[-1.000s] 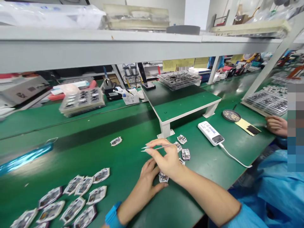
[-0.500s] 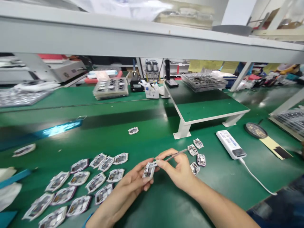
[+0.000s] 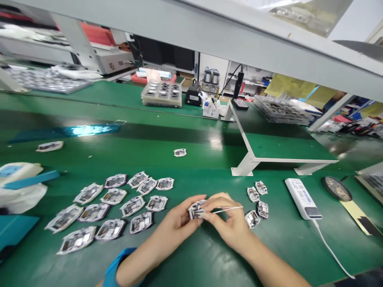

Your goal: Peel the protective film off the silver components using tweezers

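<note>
My left hand (image 3: 176, 228), with a blue wristband (image 3: 115, 269) at the wrist, pinches a small foil-edged electronic module (image 3: 196, 209) in its fingertips. My right hand (image 3: 224, 217) grips slim metal tweezers (image 3: 229, 209), whose tips meet the module and are hidden by my fingers. On the green mat to the left lie several similar modules in rough rows (image 3: 113, 196). A small group of several more (image 3: 256, 204) sits just right of my right hand.
A white power bank (image 3: 302, 198) with a white cable lies to the right, beyond it a round dark dish (image 3: 336, 188). A low green-topped bench (image 3: 278, 145) stands ahead. Stacked module trays (image 3: 161, 94) rest behind. A white-and-blue object (image 3: 20, 186) sits at the left.
My left hand has picked up the module from the mat, and both hands have come together around it. The tweezers now reach it. The view has swung left and tilted.
</note>
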The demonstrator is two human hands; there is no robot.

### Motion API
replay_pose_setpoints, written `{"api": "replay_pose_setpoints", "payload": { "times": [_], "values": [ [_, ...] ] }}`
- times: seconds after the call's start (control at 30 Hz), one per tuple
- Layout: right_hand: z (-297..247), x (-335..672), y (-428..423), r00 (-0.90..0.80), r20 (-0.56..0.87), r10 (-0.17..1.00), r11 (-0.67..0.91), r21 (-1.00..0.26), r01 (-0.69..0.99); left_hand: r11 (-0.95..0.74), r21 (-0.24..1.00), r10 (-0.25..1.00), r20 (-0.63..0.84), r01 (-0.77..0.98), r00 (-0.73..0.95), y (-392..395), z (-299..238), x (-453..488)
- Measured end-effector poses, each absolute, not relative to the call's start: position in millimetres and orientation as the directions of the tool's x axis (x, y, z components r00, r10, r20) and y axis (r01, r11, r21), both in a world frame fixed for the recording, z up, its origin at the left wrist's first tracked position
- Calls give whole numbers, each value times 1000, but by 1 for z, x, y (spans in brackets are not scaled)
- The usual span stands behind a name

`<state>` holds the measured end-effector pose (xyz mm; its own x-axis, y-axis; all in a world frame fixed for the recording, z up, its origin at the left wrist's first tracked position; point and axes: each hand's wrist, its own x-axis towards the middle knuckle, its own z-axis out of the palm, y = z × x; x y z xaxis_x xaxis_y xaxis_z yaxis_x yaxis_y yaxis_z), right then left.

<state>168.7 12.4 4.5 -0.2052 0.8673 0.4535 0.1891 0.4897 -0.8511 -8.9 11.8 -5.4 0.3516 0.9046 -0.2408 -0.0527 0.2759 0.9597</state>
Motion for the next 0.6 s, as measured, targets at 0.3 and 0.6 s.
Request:
{"api": "replay_pose_setpoints", "payload": {
  "times": [0.3, 0.6],
  "values": [
    [11, 171, 11, -192, 461, 867, 497, -827, 262, 223, 973, 938, -231, 62, 260, 8, 4, -11],
    [1, 173, 14, -68, 387, 920, 391, -884, 255, 168, 978, 939, -198, 127, 280, 9, -5, -8]
  ]
}}
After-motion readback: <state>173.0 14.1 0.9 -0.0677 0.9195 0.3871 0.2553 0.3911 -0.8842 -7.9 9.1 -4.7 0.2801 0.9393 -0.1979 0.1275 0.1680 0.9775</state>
